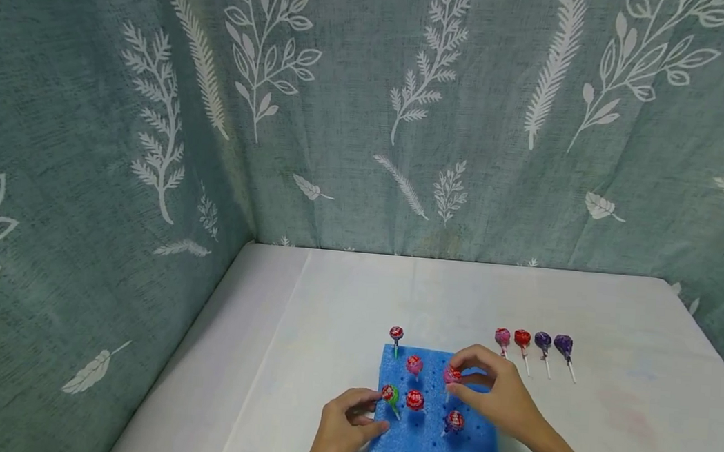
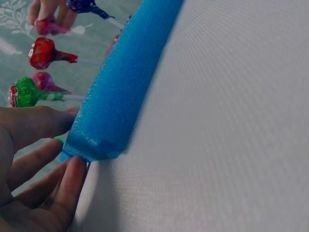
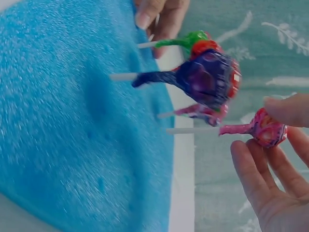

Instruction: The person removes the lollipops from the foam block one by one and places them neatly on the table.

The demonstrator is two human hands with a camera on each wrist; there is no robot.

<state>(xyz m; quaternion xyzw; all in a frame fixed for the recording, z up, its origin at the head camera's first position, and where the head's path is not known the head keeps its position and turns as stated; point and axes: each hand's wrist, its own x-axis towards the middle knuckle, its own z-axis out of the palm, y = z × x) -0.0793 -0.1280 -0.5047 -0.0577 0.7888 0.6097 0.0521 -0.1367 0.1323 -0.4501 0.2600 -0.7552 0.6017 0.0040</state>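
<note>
A blue foam block (image 1: 407,450) lies on the white table, with several wrapped lollipops standing in it on their sticks. My left hand (image 1: 343,427) grips the block at its left edge, thumb and fingers round the corner in the left wrist view. Close to that hand is a green-and-red lollipop (image 1: 390,394). The right hand (image 1: 500,393) pinches a pink lollipop (image 3: 268,128) by its wrapped head, its white stick pointing at the foam. Also standing in the block are a purple lollipop (image 3: 205,79), a red lollipop (image 1: 415,399) and a pink one (image 1: 414,365).
To the right of the block, a pink lollipop (image 1: 502,337), a red one (image 1: 522,338) and two purple ones (image 1: 563,345) lie in a row. A lollipop (image 1: 396,333) stands at the block's far left corner. Green leaf-patterned cloth (image 1: 351,204) borders the table.
</note>
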